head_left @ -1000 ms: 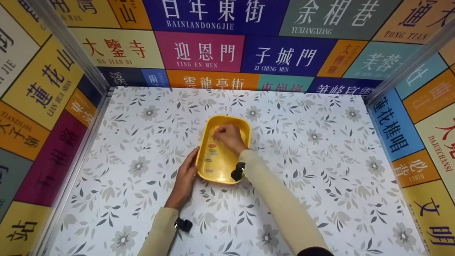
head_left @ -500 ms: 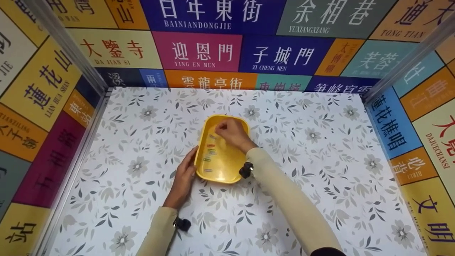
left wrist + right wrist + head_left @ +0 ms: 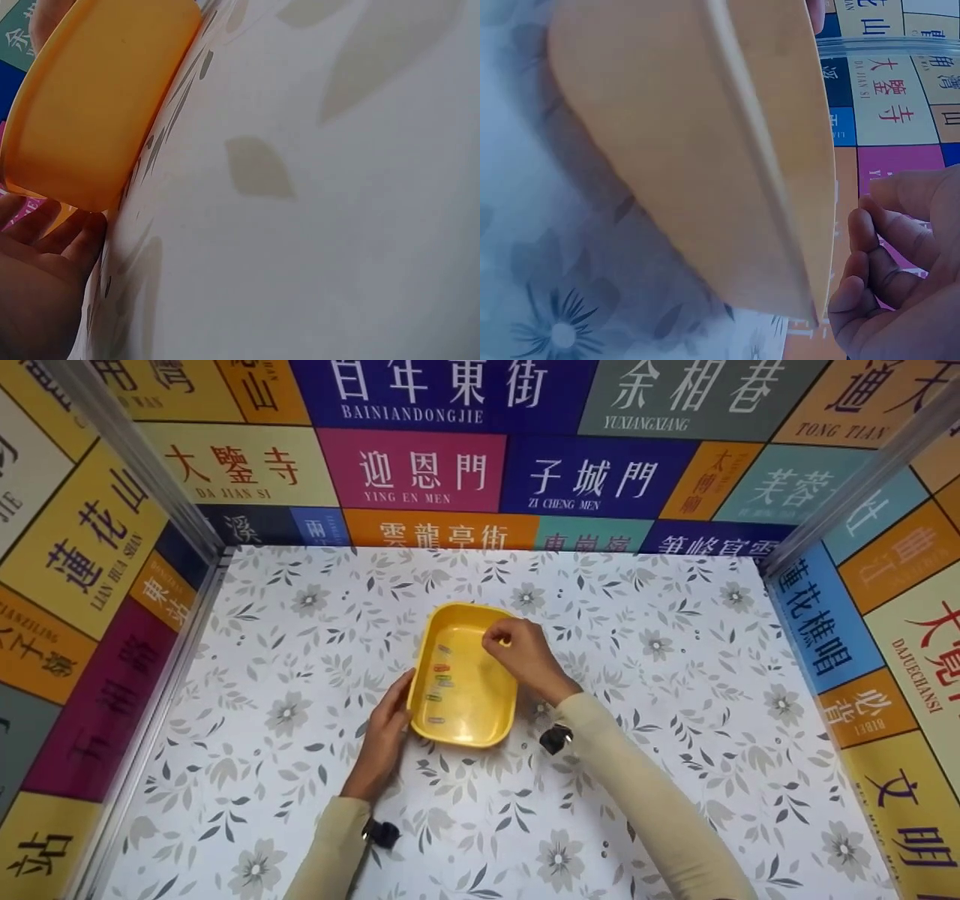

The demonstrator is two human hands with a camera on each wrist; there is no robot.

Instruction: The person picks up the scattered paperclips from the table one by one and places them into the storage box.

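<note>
A yellow plastic tray (image 3: pixel 480 727) stands on the table, with several small coloured paper clips (image 3: pixel 441 668) in an uneven line along the left of its floor. My left hand (image 3: pixel 384 739) rests against the tray's left side; in the left wrist view its extended fingers (image 3: pixel 88 238) touch the yellow wall. Over the tray's upper right rim is my right hand (image 3: pixel 529 656), fingers curled and thumb tip against the index finger. In the right wrist view that hand (image 3: pixel 900 262) shows nothing between its fingertips.
A white cloth with a grey leaf and flower print (image 3: pixel 637 697) covers the table around the tray. Colourful panels with Chinese characters (image 3: pixel 420 469) wall the back and both sides. Black wrist cameras (image 3: pixel 555 739) are strapped on both sleeves.
My right hand has drawn back from the clips at the tray's upper left to its right rim. One grey clip near the top now lies in plain view. The left hand has stayed put.
</note>
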